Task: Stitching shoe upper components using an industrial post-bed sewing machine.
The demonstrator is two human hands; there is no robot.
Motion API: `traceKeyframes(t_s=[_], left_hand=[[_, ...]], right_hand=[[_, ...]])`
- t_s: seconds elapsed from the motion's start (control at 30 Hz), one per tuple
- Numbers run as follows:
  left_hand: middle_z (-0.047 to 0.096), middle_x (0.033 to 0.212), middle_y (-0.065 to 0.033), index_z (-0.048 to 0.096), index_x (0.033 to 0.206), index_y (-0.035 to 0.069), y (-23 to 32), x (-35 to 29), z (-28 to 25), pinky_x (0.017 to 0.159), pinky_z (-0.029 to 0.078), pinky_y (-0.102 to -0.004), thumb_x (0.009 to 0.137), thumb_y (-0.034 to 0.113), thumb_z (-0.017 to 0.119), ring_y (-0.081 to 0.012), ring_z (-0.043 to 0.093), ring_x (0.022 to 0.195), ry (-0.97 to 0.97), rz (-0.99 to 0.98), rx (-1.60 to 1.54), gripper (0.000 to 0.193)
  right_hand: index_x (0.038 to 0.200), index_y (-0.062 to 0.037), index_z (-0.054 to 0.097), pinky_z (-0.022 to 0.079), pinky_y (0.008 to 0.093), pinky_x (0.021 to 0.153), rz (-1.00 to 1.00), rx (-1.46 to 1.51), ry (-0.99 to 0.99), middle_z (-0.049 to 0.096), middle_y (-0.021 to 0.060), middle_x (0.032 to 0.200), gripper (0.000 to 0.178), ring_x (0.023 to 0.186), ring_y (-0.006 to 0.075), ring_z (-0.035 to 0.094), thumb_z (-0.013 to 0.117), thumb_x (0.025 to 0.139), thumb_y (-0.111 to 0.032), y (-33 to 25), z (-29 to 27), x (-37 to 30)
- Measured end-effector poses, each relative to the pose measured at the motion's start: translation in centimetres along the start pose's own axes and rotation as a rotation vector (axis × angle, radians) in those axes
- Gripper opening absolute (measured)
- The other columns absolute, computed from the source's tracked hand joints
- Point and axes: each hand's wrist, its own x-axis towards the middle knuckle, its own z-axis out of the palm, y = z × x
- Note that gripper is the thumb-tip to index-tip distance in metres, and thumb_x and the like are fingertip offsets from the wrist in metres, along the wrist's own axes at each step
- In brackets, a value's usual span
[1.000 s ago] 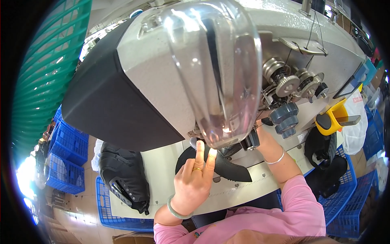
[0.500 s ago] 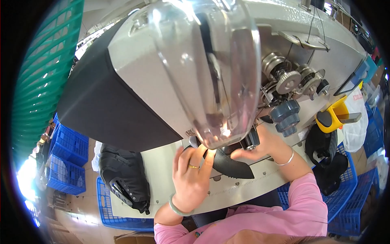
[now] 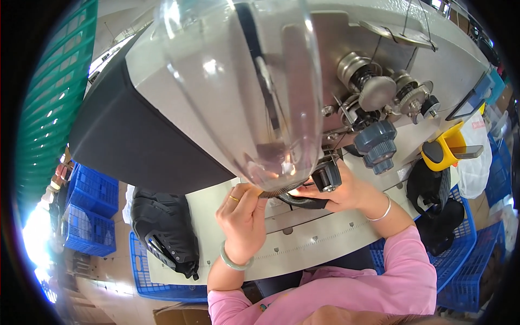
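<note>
A curved black mesh fabric piece (image 3: pixel 303 202) lies under the head of a sewing machine (image 3: pixel 143 62), partly hidden by the clear plastic guard (image 3: pixel 216 108). My left hand (image 3: pixel 241 222) is closed, with thumb and fingers pinching the left end of the piece near the guard's lower edge. On the other side, my right hand (image 3: pixel 346 190) grips the right end of the same piece, its fingers partly behind a small black cylinder (image 3: pixel 326 177) on the machine. The needle area cannot be made out through the guard's glare.
Black shoe uppers (image 3: pixel 165 230) rest on the table's left. More black pieces (image 3: pixel 436 200) lie at the right by a blue basket (image 3: pixel 457 254). A yellow holder (image 3: pixel 444 151) and a dark knob (image 3: pixel 375 142) stick out near my right arm. A green basket (image 3: pixel 54 108) stands at left.
My left hand has turned and closed from flat, spread fingers into a pinch, shifting left. The fabric piece has swung up toward the machine, and my right fingers have closed on it.
</note>
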Motion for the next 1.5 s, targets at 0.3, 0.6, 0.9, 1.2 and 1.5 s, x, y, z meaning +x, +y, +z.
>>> traceKeyframes(t_s=[0.3, 0.6, 0.9, 1.2, 1.5], left_hand=[[0.06, 0.082, -0.0056, 0.069, 0.088, 0.004, -0.2, 0.0, 0.5, 0.064, 0.053, -0.0356, 0.059, 0.003, 0.069, -0.0223, 0.061, 0.078, -0.009, 0.423, 0.254, 0.029], [0.063, 0.09, -0.0046, 0.07, 0.09, 0.003, 0.4, -0.1, -0.3, 0.077, 0.055, -0.0397, 0.062, 0.006, 0.066, -0.0218, 0.061, 0.088, -0.061, 0.471, 0.369, 0.028], [0.061, 0.088, -0.0046, 0.07, 0.093, 0.002, 0.6, 0.5, -0.3, 0.072, 0.054, -0.035, 0.06, 0.005, 0.065, -0.0226, 0.06, 0.086, -0.093, 0.487, 0.338, 0.033], [0.061, 0.092, -0.0044, 0.069, 0.092, 0.003, 0.6, 0.9, -0.2, 0.069, 0.054, -0.0329, 0.061, 0.004, 0.066, -0.0223, 0.061, 0.086, -0.079, 0.457, 0.345, 0.031], [0.064, 0.094, -0.0033, 0.069, 0.091, 0.005, 0.8, 0.9, -0.2, 0.066, 0.054, -0.0323, 0.065, 0.001, 0.067, -0.0217, 0.063, 0.081, -0.068, 0.388, 0.352, 0.027]], right_hand=[[0.099, -0.0104, 0.071, 0.047, 0.0388, 0.075, 0.068, 0.278, 0.04, 0.062, 0.0041, 0.106, 0.035, 0.09, 0.0248, 0.06, 0.076, 0.064, -0.011, -0.4, -0.4, 1.2], [0.096, -0.0116, 0.072, 0.049, 0.0365, 0.082, 0.128, 0.107, 0.064, 0.069, 0.0064, 0.098, 0.025, 0.092, 0.0248, 0.066, 0.077, 0.071, -0.012, -1.6, -0.6, 1.7], [0.095, -0.0109, 0.072, 0.049, 0.0346, 0.08, 0.118, 0.081, 0.079, 0.071, 0.0053, 0.096, 0.023, 0.087, 0.0225, 0.067, 0.077, 0.073, -0.014, -1.7, -0.7, 1.8], [0.098, -0.0107, 0.07, 0.047, 0.0377, 0.072, 0.055, 0.09, 0.152, 0.062, 0.0079, 0.102, 0.028, 0.087, 0.0283, 0.06, 0.077, 0.071, -0.016, -0.9, 0.1, 1.8], [0.096, -0.0128, 0.07, 0.048, 0.0384, 0.074, 0.046, -0.037, 0.19, 0.062, 0.0071, 0.106, 0.03, 0.09, 0.0272, 0.061, 0.076, 0.067, -0.013, -1.0, 0.5, 1.9]])
